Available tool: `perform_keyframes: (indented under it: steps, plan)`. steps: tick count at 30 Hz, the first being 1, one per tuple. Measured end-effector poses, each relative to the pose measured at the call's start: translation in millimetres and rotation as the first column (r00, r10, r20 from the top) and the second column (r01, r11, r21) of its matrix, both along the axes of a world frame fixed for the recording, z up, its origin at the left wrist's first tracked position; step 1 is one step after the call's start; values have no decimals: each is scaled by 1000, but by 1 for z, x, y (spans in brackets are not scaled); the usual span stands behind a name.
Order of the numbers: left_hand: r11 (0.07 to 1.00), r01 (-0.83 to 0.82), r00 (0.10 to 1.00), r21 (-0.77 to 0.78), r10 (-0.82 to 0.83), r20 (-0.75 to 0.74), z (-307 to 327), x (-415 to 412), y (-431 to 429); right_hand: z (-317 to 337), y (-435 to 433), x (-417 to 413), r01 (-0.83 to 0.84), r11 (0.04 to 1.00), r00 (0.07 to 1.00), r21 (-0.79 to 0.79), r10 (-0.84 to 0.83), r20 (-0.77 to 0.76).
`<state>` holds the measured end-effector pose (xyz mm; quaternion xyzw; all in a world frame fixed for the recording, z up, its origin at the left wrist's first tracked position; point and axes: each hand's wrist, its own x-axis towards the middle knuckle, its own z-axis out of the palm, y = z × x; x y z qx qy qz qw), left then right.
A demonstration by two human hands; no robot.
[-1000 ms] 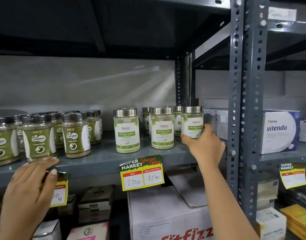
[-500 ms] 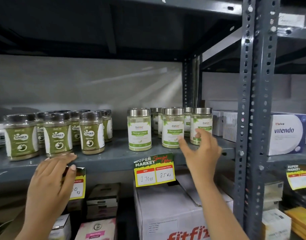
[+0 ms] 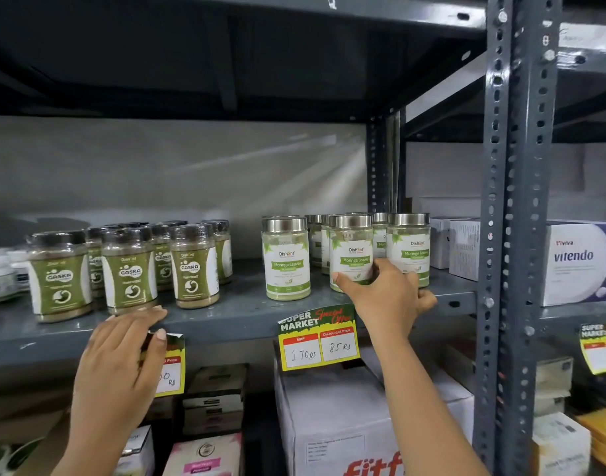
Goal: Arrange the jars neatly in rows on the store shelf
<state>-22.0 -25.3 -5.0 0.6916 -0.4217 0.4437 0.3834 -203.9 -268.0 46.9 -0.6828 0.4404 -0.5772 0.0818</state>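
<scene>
Silver-lidded Moringa Leaves jars stand on the grey metal shelf (image 3: pixel 239 316) right of centre, with more behind them. My right hand (image 3: pixel 387 300) wraps the lower part of the middle front jar (image 3: pixel 351 249), thumb on its left side, fingers between it and the right front jar (image 3: pixel 409 245). The left front jar (image 3: pixel 287 259) stands apart with a gap. On the left, several black-lidded Gaska jars (image 3: pixel 128 269) stand in rows. My left hand (image 3: pixel 119 365) rests flat on the shelf's front edge below them and holds nothing.
A perforated steel upright (image 3: pixel 514 235) rises just right of the jars. White boxes (image 3: pixel 463 245) and a Vitendo box (image 3: pixel 576 262) sit beyond it. A yellow price tag (image 3: pixel 317 341) hangs from the shelf edge. A white carton (image 3: pixel 335 417) and small boxes fill the level below.
My right hand let go of the right front jar, swung left and closed around the middle front jar. My left hand has stayed on the shelf edge.
</scene>
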Motion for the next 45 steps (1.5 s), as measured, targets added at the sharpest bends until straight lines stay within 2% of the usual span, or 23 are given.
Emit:
perform_keyframes:
  steps: [12, 14, 16, 17, 18, 19, 20, 22, 23, 26, 30, 37, 45]
  plan:
    - [1000, -15, 1000, 8, 15, -2, -4, 6, 0, -3, -1, -2, -41, 999, 999, 33, 42, -9]
    - [1000, -13, 1000, 12, 13, -5, -5, 9, 0, 0, 8, -7, -64, 998, 995, 17, 62, 78]
    - [1000, -7, 1000, 4, 7, -11, -5, 8, 1, 4, 32, -8, -83, 978, 948, -191, 137, 286]
    - [1000, -6, 1000, 3, 6, -15, -5, 7, 1, 7, 50, -5, -111, 941, 902, -321, 231, 366]
    - [1000, -6, 1000, 4, 6, -20, -5, 6, 2, 9, 70, 3, -174, 892, 859, -418, 345, 379]
    - [1000, -6, 1000, 7, 6, -27, -5, 5, 2, 9, 88, 14, -281, 840, 820, -464, 461, 339]
    - [1000, -7, 999, 12, 8, -35, -4, 5, 3, 9, 103, 27, -413, 794, 788, -446, 557, 263]
    - [999, -14, 999, 30, 16, -49, -5, 7, 4, 8, 125, 53, -639, 730, 738, -241, 671, 77]
    - [999, -20, 998, 40, 22, -51, -5, 7, 4, 7, 130, 66, -674, 727, 734, -131, 679, -14]
    - [998, -17, 999, 55, 20, -48, -7, 9, 4, 11, 138, 92, -619, 786, 772, 8, 610, -180]
    - [998, 2, 999, 66, 1, -39, -7, 13, 5, 18, 144, 112, -423, 906, 859, 24, 409, -307]
    - [999, 35, 999, 32, -33, -34, -5, 12, 4, 15, 144, 114, -390, 920, 894, -38, 368, -256]
    - [999, 45, 999, 1, -45, -13, -7, 13, 2, 14, 146, 113, -409, 910, 891, -68, 382, -246]
